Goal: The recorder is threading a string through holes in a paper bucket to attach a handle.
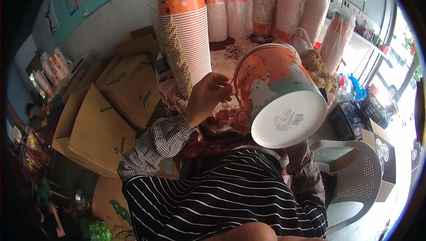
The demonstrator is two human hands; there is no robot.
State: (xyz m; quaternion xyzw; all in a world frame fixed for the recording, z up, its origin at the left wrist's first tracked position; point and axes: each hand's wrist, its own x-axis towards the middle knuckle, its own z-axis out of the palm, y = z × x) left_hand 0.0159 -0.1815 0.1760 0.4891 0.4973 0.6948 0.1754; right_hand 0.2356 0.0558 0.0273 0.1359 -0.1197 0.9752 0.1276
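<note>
A large orange and teal paper bucket [275, 81] with a white ghost print is tilted in front of me, its plain white base turned toward me. My left hand [208, 95] is at the bucket's left side near the rim, thumb and fingers drawn together. Whatever they pinch is too small to make out. Behind the bucket my right hand is hidden; only the checked right sleeve [304, 165] shows below it. A tall stack of nested paper buckets [191, 41] stands just beyond my left hand, with twisted cord handles [174, 41] hanging down its side.
More bucket stacks [288, 12] in clear plastic line the table's back. A bundle of tan cords [317, 67] lies on the patterned tablecloth [228, 54] at right. Open cardboard boxes [100, 130] stand left. A plastic chair [355, 179] and black crates [344, 119] are at right.
</note>
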